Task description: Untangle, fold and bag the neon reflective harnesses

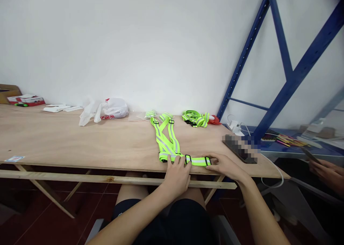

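Note:
A neon-yellow reflective vest made of straps [168, 141] lies on the wooden table, with silver stripes and black slider buckles. Its waist strap runs to the right along the front edge. My left hand [177, 177] grips this strap beside a black slider, its fingers curled over the band. At the strap's right end, my right hand [224, 166] pinches the tip by another black buckle, between thumb and fingers. The vest's upper straps reach back toward the wall, and part of the waist band is hidden under my left fingers.
Behind lie a coiled reflective vest [195, 118], a packed one [150, 114], and a white plastic bag [115, 108]. A phone [236, 150] lies right, near a charger with a white cable [279, 182]. A blue metal frame [285, 80] rises there. Another person's hands [328, 171] hold a phone.

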`<state>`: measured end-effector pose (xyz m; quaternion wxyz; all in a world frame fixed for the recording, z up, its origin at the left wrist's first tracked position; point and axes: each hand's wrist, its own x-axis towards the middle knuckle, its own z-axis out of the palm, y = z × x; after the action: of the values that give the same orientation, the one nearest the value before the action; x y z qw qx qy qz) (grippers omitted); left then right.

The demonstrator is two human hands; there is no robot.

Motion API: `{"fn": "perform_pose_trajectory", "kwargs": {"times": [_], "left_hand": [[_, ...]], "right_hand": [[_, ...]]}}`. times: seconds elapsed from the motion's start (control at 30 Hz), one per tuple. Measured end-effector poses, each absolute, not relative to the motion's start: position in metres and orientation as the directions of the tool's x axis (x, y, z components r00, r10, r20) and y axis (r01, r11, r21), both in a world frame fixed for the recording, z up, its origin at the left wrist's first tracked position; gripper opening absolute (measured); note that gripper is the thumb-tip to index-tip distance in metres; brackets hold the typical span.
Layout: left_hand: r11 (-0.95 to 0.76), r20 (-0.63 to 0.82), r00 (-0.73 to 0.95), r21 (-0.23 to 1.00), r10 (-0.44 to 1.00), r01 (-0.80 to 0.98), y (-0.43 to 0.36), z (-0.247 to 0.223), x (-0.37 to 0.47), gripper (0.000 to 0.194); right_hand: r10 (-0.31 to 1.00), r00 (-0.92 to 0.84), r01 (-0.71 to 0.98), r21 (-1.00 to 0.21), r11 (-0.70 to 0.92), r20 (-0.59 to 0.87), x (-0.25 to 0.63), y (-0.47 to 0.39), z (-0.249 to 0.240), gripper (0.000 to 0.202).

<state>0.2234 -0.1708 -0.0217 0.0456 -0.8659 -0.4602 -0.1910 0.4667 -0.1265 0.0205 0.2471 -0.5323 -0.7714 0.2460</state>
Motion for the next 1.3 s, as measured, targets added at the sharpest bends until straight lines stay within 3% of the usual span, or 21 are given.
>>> {"fn": "perform_pose_trajectory", "kwargs": {"times": [0.17, 0.33, 0.6, 0.73, 0.87, 1.07, 1.2, 1.3], "left_hand": [[-0.551, 0.365, 0.475, 0.137, 0.801, 0.823, -0.173, -0.020, 0.221, 0.051], [-0.505, 0.334, 0.448, 0.107, 0.830, 0.857, -0.170, -0.013, 0.216, 0.037], [-0.543, 0.343, 0.490, 0.075, 0.802, 0.836, -0.170, -0.013, 0.204, 0.041], [-0.555, 0.329, 0.504, 0.077, 0.799, 0.829, -0.171, -0.011, 0.202, 0.039], [-0.513, 0.274, 0.474, 0.088, 0.837, 0.854, -0.174, -0.010, 0.207, 0.049], [-0.495, 0.248, 0.463, 0.083, 0.851, 0.865, -0.175, -0.014, 0.215, 0.054], [-0.596, 0.306, 0.519, 0.273, 0.798, 0.755, -0.169, 0.000, 0.197, 0.034], [-0.629, 0.363, 0.517, 0.378, 0.775, 0.679, -0.164, 0.020, 0.171, 0.028]], "right_hand": [[0.951, -0.250, 0.651, -0.695, 0.305, 0.184, 0.466, -0.128, 0.027, 0.053], [0.924, -0.214, 0.516, -0.767, 0.382, 0.317, 0.454, -0.125, 0.033, 0.059], [0.862, -0.331, 0.208, -0.862, 0.463, 0.383, 0.393, -0.105, 0.053, 0.056], [0.801, -0.503, 0.162, -0.874, 0.457, 0.326, 0.339, -0.086, 0.048, 0.052], [0.737, -0.640, 0.196, -0.881, 0.431, 0.217, 0.292, -0.070, 0.023, 0.051], [0.746, -0.654, 0.312, -0.854, 0.416, 0.125, 0.275, -0.061, 0.000, 0.049], [0.745, -0.664, 0.374, -0.838, 0.398, 0.057, 0.276, -0.056, 0.003, 0.049], [0.691, -0.721, 0.280, -0.895, 0.346, 0.042, 0.277, -0.053, 0.003, 0.031]]}}
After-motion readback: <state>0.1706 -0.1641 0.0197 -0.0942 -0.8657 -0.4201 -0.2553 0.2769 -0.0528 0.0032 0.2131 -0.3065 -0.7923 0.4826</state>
